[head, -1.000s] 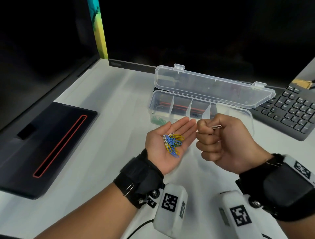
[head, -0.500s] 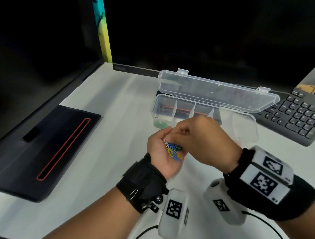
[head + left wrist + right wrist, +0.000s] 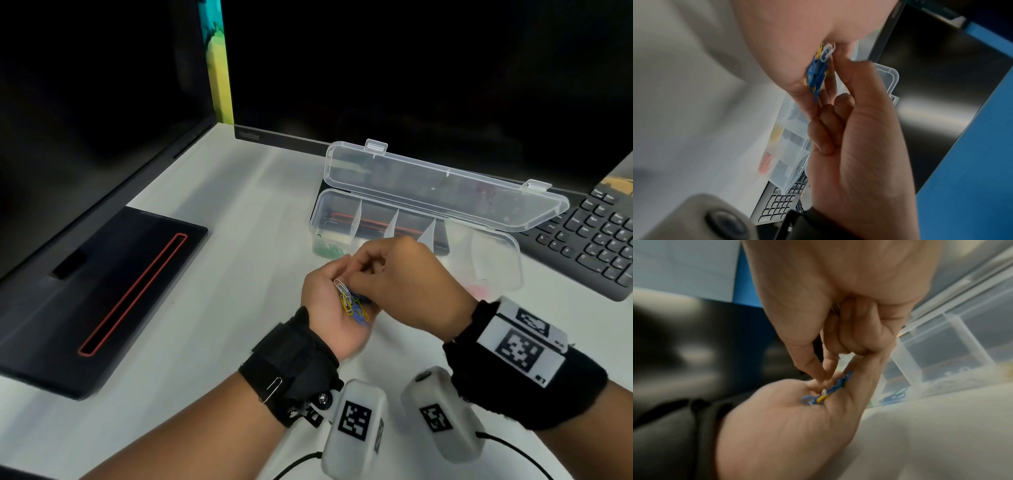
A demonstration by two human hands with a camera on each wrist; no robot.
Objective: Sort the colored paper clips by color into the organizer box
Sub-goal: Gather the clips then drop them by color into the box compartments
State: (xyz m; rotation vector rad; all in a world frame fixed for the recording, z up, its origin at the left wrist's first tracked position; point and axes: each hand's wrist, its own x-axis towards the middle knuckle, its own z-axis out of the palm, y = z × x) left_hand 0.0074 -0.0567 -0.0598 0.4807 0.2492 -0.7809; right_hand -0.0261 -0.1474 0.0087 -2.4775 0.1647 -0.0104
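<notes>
Head view: left hand (image 3: 329, 308) palm up, fingers relaxed, cupping blue and yellow paper clips (image 3: 354, 303).
Right hand (image 3: 400, 281): fingertips pinching into that pile.
Organizer box (image 3: 493, 270): open, desk's far edge, green clips leftmost compartment.

A white desk (image 3: 212, 274) carries everything here. At the left lies a flat black monitor base (image 3: 102, 291) with a thin red outlined slot (image 3: 133, 294) running along it. A dark monitor (image 3: 411, 68) stands at the back, its lower bezel just above the desk. Another dark screen (image 3: 85, 85) stands at the left, and between the 2 shows a strip of yellow and green (image 3: 219, 68). A black keyboard (image 3: 596, 240) sits at the right edge.
</notes>
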